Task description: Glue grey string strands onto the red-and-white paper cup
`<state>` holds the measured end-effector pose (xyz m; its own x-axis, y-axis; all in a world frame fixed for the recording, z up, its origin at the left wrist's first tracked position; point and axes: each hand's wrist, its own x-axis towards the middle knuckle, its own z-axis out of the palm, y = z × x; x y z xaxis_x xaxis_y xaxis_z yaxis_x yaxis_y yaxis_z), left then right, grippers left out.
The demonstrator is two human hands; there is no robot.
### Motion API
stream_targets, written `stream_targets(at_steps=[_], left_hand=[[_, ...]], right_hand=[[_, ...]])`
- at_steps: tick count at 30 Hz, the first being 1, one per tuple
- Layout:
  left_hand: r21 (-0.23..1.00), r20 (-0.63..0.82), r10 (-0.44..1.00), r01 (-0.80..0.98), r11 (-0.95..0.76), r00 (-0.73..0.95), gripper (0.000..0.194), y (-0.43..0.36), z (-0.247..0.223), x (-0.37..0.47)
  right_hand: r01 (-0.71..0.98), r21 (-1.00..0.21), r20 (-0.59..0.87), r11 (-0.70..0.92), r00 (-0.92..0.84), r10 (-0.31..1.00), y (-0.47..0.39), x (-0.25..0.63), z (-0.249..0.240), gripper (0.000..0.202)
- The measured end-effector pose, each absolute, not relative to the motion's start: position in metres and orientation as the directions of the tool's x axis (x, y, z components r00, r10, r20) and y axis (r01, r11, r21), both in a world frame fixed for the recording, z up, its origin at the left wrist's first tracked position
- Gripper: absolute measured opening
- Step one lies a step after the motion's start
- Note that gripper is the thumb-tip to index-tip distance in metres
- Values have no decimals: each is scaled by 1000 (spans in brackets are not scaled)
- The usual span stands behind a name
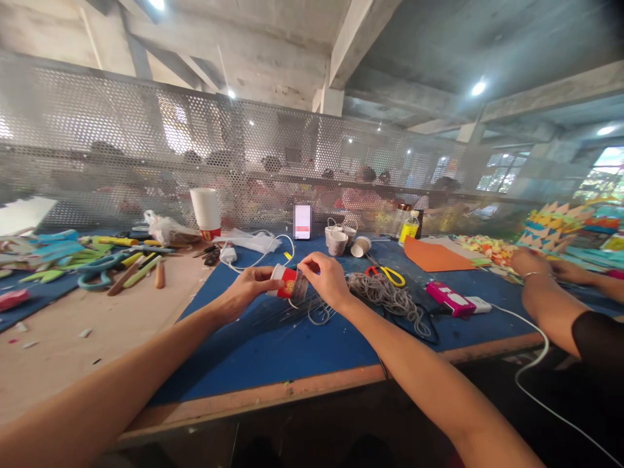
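My left hand (252, 288) grips a red and white paper cup (287, 283), tilted on its side above the blue mat. Grey cord is wrapped around part of the cup. At the cup's right end, my right hand (325, 276) is closed with its fingertips pinched together; what lies between them is too small to make out, though grey strands hang just below. To the right of that hand lies a loose heap of grey yarn (390, 299). Yellow-and-red-handled scissors (390, 275) rest behind the heap.
A phone (302, 221) stands upright at the back, near small wrapped cups (337, 240) and a stack of paper cups (205, 209). Tools, including blue-handled scissors (100, 270), lie left. A magenta box (449, 298) with a white cable is right, near another person's hands (531, 263).
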<state>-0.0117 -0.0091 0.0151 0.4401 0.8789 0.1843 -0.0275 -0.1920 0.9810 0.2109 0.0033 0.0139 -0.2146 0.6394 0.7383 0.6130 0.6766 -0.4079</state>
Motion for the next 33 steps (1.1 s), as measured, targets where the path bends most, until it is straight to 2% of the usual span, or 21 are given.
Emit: stream_targets(at_steps=[21,33], left_hand=[[962,235,866,20,-271,440,20,-7,14,-14],[965,218,871,35,-260,440,25,-9,15,-14]], right_hand=[[539,-514,687,667,-206,696,6,212,13,13],[525,-559,637,642,-223,738,5,213,17,12]])
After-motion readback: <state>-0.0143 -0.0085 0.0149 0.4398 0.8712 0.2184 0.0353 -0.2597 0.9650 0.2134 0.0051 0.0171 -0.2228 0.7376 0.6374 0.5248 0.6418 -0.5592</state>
